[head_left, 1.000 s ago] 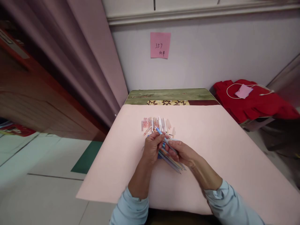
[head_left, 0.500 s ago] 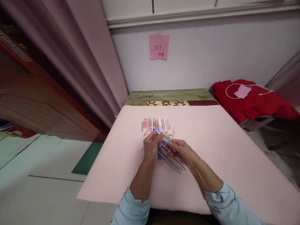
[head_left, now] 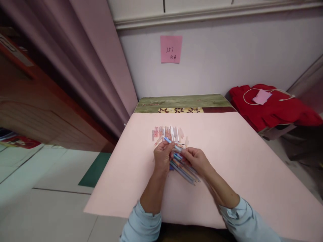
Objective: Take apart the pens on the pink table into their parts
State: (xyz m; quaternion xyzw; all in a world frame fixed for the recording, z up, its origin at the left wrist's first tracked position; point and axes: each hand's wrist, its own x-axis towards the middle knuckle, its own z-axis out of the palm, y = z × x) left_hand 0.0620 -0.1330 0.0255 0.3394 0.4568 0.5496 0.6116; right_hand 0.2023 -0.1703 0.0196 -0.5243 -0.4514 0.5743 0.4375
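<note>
Both hands meet over a pink sheet [head_left: 227, 158] covering the table. My left hand [head_left: 163, 156] is closed around a bundle of thin pens [head_left: 185, 169], whose tips fan out toward the lower right. My right hand [head_left: 195, 159] pinches one blue pen [head_left: 171, 144] that sticks up and left between the two hands. Just beyond the hands lies a small pile of pen caps and white pieces [head_left: 168, 133] on the sheet.
A green patterned table strip [head_left: 180, 102] shows past the pink sheet. A pink sticky note [head_left: 171, 49] hangs on the wall. Red cloth [head_left: 272, 109] with a white cord and a pink slip lies at the right. A curtain [head_left: 101, 60] hangs left.
The hands and the pens have shifted slightly up and away from me. The blue pen's tip now sits a little lower against the left hand.
</note>
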